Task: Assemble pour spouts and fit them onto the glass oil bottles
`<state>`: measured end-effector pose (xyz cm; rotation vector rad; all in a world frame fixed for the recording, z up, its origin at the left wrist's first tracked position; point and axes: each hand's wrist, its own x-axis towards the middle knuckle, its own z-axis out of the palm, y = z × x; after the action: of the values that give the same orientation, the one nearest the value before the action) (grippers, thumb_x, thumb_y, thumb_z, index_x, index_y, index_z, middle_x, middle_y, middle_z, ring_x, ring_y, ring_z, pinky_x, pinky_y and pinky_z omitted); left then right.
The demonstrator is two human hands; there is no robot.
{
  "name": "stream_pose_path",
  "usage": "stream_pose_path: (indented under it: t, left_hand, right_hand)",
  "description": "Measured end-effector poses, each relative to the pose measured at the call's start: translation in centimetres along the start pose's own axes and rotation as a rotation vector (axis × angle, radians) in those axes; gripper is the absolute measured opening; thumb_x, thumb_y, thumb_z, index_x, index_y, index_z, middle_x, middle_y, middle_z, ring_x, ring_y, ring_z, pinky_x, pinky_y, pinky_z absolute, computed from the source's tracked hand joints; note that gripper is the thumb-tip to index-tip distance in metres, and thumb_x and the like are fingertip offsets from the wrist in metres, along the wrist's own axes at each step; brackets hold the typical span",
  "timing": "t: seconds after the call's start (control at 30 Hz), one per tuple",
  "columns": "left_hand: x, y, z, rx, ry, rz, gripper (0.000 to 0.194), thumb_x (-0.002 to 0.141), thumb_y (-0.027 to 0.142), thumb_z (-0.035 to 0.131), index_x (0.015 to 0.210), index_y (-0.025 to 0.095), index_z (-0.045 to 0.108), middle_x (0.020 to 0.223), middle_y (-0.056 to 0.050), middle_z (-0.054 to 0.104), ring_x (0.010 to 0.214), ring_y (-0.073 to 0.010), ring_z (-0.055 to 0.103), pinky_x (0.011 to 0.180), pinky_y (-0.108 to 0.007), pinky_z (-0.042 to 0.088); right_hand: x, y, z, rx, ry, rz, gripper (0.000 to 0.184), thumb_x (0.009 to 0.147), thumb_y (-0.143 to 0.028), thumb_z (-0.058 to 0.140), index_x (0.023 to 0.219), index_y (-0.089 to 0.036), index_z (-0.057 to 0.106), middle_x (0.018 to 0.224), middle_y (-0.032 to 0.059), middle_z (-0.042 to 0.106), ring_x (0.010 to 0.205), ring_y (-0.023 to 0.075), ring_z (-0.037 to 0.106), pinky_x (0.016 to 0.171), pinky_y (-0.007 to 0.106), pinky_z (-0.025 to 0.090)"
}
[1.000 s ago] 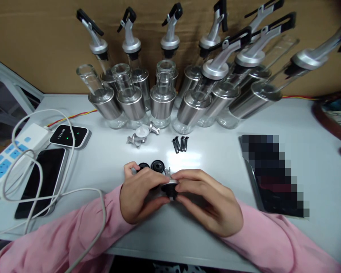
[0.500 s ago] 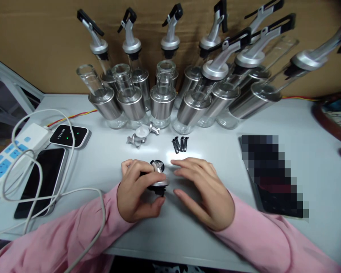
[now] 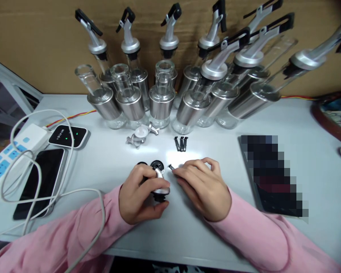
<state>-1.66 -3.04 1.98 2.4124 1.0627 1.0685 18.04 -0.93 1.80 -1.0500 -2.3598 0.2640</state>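
Note:
My left hand (image 3: 140,193) grips a silver pourer spout (image 3: 160,189) with a black ribbed stopper below, thumb under it and fingers over the top. Just beyond the fingers lie round black stoppers (image 3: 157,165), partly covered by the hand. My right hand (image 3: 206,185) pinches a small black lever (image 3: 171,167), whose end points out past the fingertips toward the spout. A short gap separates lever and spout. Three more black levers (image 3: 181,144) lie side by side farther back. Left of them is a small pile of loose silver spouts (image 3: 142,132).
Glass bottles with metal sleeves (image 3: 161,106) stand along the back, several topped with lever pourers. To the left are a power strip (image 3: 5,159), a Wi-Fi device (image 3: 69,136), a phone (image 3: 41,182) and a looped white cable (image 3: 102,204). A blurred-out dark device (image 3: 272,178) lies right.
My right hand has closed on one of the black levers, which has left the group at the back. My left hand has turned the spout slightly, uncovering more of the black stoppers.

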Motion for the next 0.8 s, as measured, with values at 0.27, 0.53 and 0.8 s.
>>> stream_pose_path:
  t: [0.27, 0.53, 0.8]
  left_hand:
    - [-0.2, 0.3, -0.1, -0.103, -0.068, -0.025, 0.023, 0.085, 0.023, 0.054, 0.107, 0.016, 0.051, 0.088, -0.005, 0.048, 0.082, -0.0135, 0.051, 0.072, -0.024, 0.048]
    - [-0.1, 0.2, 0.0, -0.169, -0.105, -0.007, 0.019, 0.086, 0.026, 0.054, 0.102, 0.017, 0.054, 0.090, -0.005, 0.051, 0.084, -0.0132, 0.055, 0.074, -0.023, 0.051]
    - [-0.3, 0.1, 0.1, -0.105, -0.082, 0.031, 0.017, 0.086, 0.020, 0.053, 0.101, 0.016, 0.056, 0.100, -0.007, 0.053, 0.092, -0.0137, 0.057, 0.079, -0.023, 0.051]
  right_hand:
    - [-0.3, 0.5, 0.2, -0.167, 0.014, 0.104, 0.012, 0.083, -0.017, 0.051, 0.088, -0.017, 0.062, 0.081, 0.0041, 0.064, 0.078, 0.0188, 0.052, 0.075, 0.036, 0.026]
    - [-0.4, 1.0, 0.5, -0.262, 0.044, 0.150, 0.011, 0.083, -0.017, 0.051, 0.084, -0.017, 0.062, 0.085, 0.0065, 0.063, 0.082, 0.0214, 0.051, 0.074, 0.036, 0.027]
    - [-0.1, 0.5, -0.5, 0.126, 0.112, 0.160, 0.007, 0.083, -0.012, 0.050, 0.082, -0.017, 0.055, 0.082, 0.0054, 0.062, 0.077, 0.0163, 0.056, 0.067, 0.030, 0.039]
